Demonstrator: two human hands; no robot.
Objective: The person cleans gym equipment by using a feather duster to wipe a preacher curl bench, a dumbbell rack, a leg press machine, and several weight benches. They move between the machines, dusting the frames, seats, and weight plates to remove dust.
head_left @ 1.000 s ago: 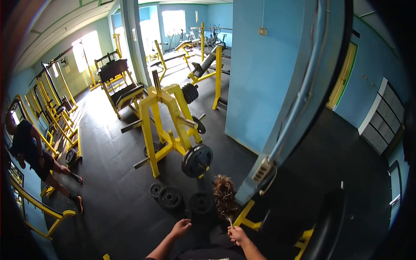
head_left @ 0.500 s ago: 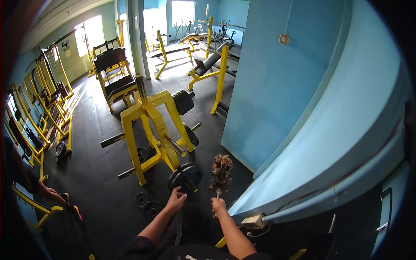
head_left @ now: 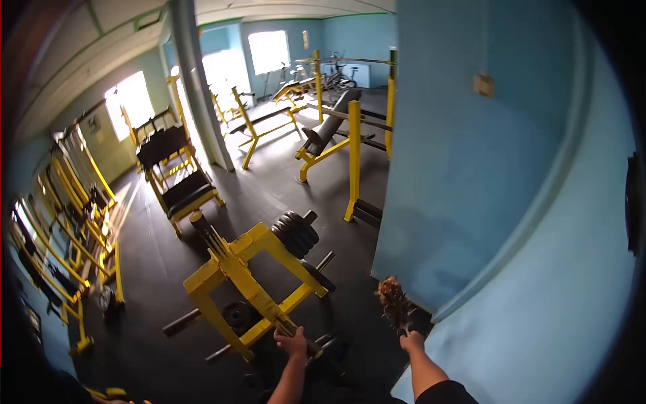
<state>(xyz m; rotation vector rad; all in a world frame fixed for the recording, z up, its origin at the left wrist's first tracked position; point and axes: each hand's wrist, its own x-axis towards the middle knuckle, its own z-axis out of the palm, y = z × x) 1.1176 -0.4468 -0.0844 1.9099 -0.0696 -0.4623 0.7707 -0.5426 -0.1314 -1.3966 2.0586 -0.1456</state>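
In the lower right, my right hand (head_left: 412, 342) is closed round the handle of a brown feather duster (head_left: 395, 303), whose head points up towards the blue wall. My left hand (head_left: 291, 342) is at the lower end of the yellow weight rack (head_left: 245, 276), at a metal peg (head_left: 313, 348); its fingers are partly spread and seem to touch the frame there. Black plates (head_left: 295, 233) hang on the rack's upper right peg. Another plate (head_left: 237, 316) shows low on its left side.
The blue wall (head_left: 457, 202) rises close on the right. Beyond the rack are a yellow bench machine (head_left: 178, 195), an incline bench (head_left: 330, 131) and a pillar (head_left: 198, 87). Yellow machines (head_left: 87, 222) line the left side, and dark floor (head_left: 148, 269) surrounds the rack.
The view has tilted up and turned. My left hand has moved from beside the low plates to the peg above them. The duster has moved right, nearer the wall's corner, still in my right hand.
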